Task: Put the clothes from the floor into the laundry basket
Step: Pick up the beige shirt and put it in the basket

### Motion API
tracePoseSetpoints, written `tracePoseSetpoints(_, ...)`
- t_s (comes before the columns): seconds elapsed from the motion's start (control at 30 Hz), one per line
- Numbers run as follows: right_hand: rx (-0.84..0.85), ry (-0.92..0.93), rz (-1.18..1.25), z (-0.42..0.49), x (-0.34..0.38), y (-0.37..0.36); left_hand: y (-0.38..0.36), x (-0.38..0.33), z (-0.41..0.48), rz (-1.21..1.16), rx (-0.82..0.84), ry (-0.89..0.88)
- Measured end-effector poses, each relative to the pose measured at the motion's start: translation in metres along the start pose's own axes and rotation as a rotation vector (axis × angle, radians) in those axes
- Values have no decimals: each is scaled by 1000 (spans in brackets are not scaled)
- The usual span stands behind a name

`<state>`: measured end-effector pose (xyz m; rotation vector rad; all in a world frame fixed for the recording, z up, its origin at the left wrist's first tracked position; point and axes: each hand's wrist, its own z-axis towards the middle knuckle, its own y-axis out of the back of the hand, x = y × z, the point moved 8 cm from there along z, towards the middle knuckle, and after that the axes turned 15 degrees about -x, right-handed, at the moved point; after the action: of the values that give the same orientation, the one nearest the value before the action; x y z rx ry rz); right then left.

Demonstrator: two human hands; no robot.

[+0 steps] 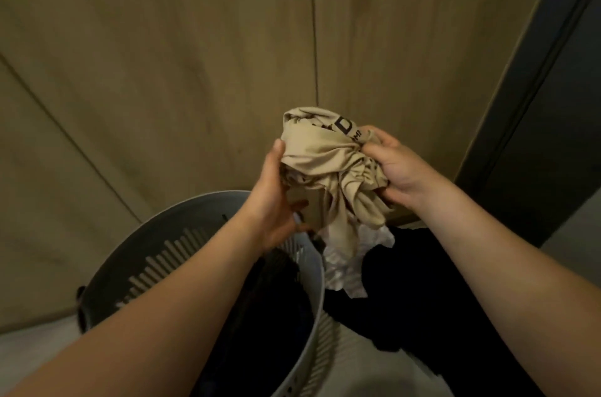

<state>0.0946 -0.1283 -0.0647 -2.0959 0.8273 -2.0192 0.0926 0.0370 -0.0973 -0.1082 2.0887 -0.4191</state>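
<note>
Beige shirt point(328, 165), bunched, dark print on top, held up between both hands, just above the far rim of the grey slatted laundry basket point(182, 234). Left hand point(276, 198) grips its left side; right hand point(395, 165) pinches gathered folds. White cloth point(344, 266) hangs beneath. Dark clothes point(422, 292) lie on the floor right of the basket; dark items inside.
</note>
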Motion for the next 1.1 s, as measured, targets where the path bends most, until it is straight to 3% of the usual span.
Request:
tracePoseSetpoints(0.07,34,-26,63,-5,-10,-30,23,7,-3,-11,4,17)
tracePoseSetpoints(0.13,63,-30,25,-10,-26,-58,34,5,-5,-89,127,30)
tracePoseSetpoints(0.2,57,93,-265,-14,-39,-76,48,-7,-7,-226,181,40)
tracePoseSetpoints(0.3,129,323,-772,-23,-60,-106,86,-29,-3,-274,109,-29)
tracePoseSetpoints(0.4,288,352,-970,-27,-86,-127,128,-35,6,-67,13,-136)
tracePoseSetpoints(0.5,409,204,-1091,-24,-115,-138,175,-47,7,220,-196,-308)
tracePoseSetpoints(0.63,478,158,-1248,-25,-148,-149,217,-53,-2,924,-421,-477)
tracePoseSetpoints(0.7,529,121,-1344,-29,-166,-153,234,-51,-2,1155,-503,-527)
tracePoseSetpoints(0.9,647,90,-1516,-35,-190,-152,254,-9,9,1404,-362,-196)
tracePoseSetpoints(1.1,458,280,-1422,-23,-143,-143,210,-43,9,1306,-455,-427)
